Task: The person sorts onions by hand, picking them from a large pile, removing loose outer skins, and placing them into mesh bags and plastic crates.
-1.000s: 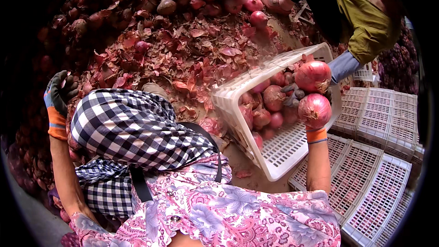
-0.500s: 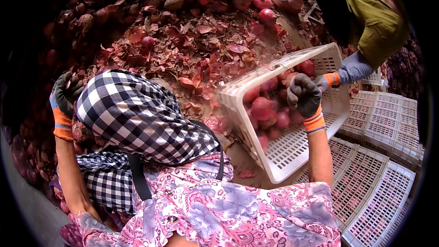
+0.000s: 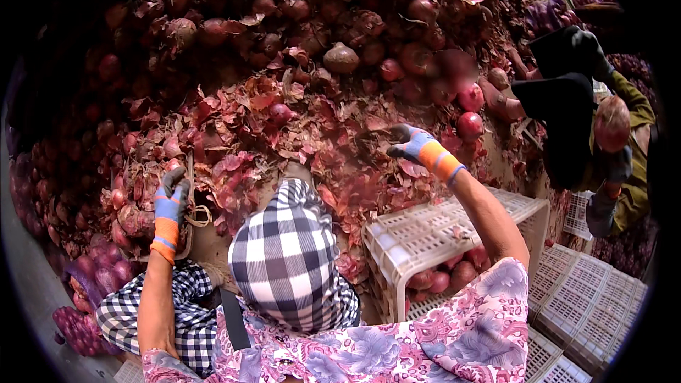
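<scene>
My left hand (image 3: 172, 198), in a blue-grey glove with an orange cuff, is at the rim of a shallow basket (image 3: 189, 240) of red onions (image 3: 133, 220). Its fingers point away from me, slightly bent, and nothing shows in them. My right hand (image 3: 409, 146), gloved alike, reaches over dry onion skins (image 3: 340, 124) with thumb and fingers apart, holding nothing. Below that forearm, a white plastic crate (image 3: 454, 214) lies tipped on its side. Several red onions (image 3: 462, 274) show inside it; my sleeve hides part of its opening.
At right, another person's gloved hand (image 3: 618, 163) holds up a large onion (image 3: 612, 124). Piled onions (image 3: 340, 59) spread along the far side. Stacked white crates (image 3: 585, 291) stand at right. A purple mesh bag of onions (image 3: 78, 330) lies at left, and my checked trouser knee (image 3: 284, 255) is between my arms.
My right hand has left the crate's onions and moved left and farther away, opening. My left hand has come to the basket rim. The other person's hand has left the crate. The view has shifted.
</scene>
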`<state>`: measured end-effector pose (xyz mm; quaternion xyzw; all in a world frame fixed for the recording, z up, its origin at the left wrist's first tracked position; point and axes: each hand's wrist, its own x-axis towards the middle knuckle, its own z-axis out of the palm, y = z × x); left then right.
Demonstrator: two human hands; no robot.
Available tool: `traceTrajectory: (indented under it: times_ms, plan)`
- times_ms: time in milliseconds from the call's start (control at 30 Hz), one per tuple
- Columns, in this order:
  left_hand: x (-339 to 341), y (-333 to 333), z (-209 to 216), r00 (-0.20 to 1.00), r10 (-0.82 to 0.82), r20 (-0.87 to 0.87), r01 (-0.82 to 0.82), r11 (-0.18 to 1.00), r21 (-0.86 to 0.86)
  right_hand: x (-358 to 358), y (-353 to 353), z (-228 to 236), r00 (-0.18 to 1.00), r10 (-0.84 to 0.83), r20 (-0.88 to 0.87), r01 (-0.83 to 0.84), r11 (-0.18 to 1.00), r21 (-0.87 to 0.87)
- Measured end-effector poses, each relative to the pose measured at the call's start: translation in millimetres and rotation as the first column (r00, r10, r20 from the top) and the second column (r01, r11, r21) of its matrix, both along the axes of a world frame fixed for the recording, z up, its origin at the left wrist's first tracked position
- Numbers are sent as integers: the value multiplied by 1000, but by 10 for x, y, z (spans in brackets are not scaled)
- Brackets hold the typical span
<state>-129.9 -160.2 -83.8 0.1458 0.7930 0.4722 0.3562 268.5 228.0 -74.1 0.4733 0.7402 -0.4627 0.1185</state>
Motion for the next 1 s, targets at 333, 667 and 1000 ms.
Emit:
traceTrajectory:
  times_ms: [333, 667, 1000]
  plan:
    - [144, 264, -187, 992, 71, 105, -66, 997, -46, -1989, 628, -745, 935, 174, 308, -338, 694, 635]
    - [614, 1023, 225, 921, -22, 388, -57, 980, 190, -1754, 520, -440, 870, -285, -403, 157, 934, -323]
    - [649, 1459, 642, 998, -16, 62, -22, 825, 564, -2281, -945, 316, 688, -396, -608, -160, 734, -660]
